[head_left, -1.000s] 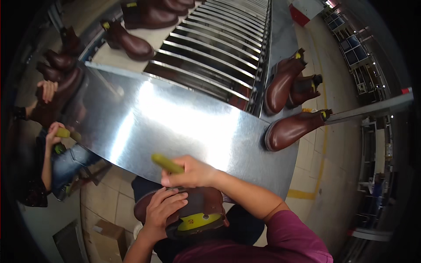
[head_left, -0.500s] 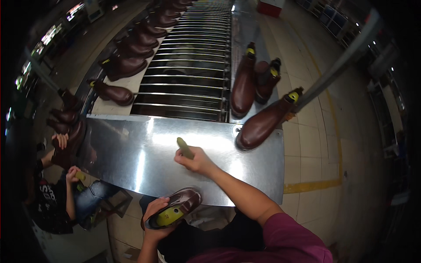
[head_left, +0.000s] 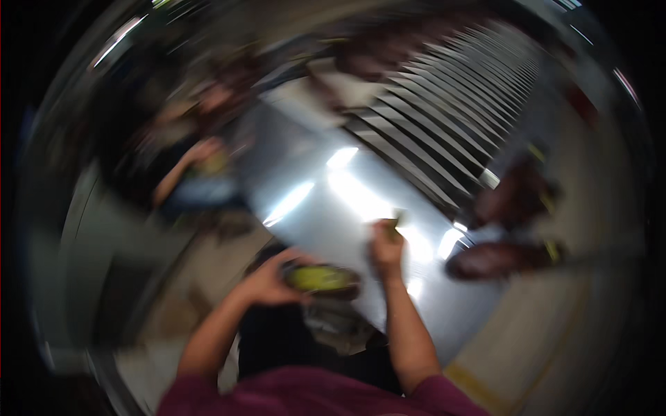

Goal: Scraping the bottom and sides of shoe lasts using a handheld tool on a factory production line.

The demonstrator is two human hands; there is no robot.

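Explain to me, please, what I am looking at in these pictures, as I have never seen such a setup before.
There is no robot here: a person works with two bare hands. The view comes from the left one of two wide fisheye cameras worn on the head, looking down, so straight edges bend and the forearms come in from below. The left hand grips a brown shoe with a yellow-green inside, held near the metal table. The right hand is closed around a yellow-green object, too blurred to identify. Beyond the table runs a rack of metal bars, and a brown boot sits at the table's right corner. At upper left is another person's hand.
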